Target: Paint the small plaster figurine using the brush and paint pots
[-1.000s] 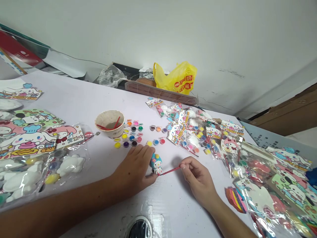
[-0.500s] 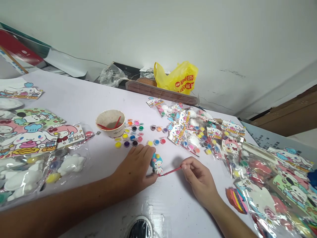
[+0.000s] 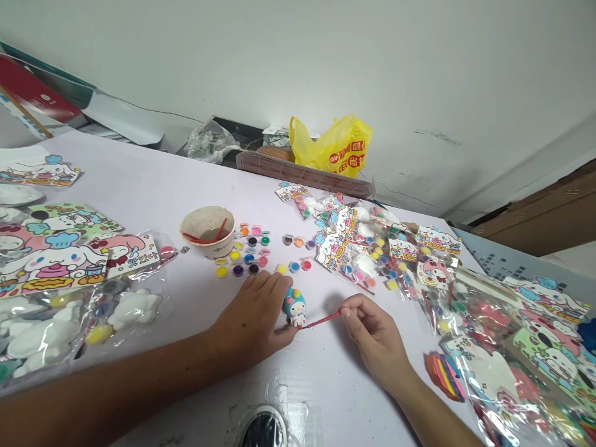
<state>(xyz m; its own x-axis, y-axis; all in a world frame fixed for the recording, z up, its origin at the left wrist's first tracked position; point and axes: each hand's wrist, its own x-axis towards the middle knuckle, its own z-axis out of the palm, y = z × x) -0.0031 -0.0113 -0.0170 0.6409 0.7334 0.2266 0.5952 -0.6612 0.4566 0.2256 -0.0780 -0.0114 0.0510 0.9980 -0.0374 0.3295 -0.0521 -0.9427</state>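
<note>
A small painted figurine (image 3: 297,307) with a blue hood and white face stands upright on the white table. My left hand (image 3: 261,310) is closed around its left side, fingers behind and thumb at the base. In my right hand (image 3: 372,332), thumb and fingers pinch a thin red paintbrush (image 3: 326,319). The brush tip is at the figurine's foot; whether it touches is too small to tell. Just beyond my left hand are several open paint pots (image 3: 252,255). A paper cup (image 3: 209,247) holds murky water and red brushes.
Bagged white figurines with cartoon cards (image 3: 60,267) cover the left side; more packets (image 3: 433,273) spread over the right. A small rainbow-coloured item (image 3: 446,375) lies right of my right hand. Behind the table edge is a yellow plastic bag (image 3: 333,149). A round dark object (image 3: 264,428) sits at the front.
The brush tip has shifted very slightly at the figurine's foot. Both hands keep the same hold, and everything else looks unchanged.
</note>
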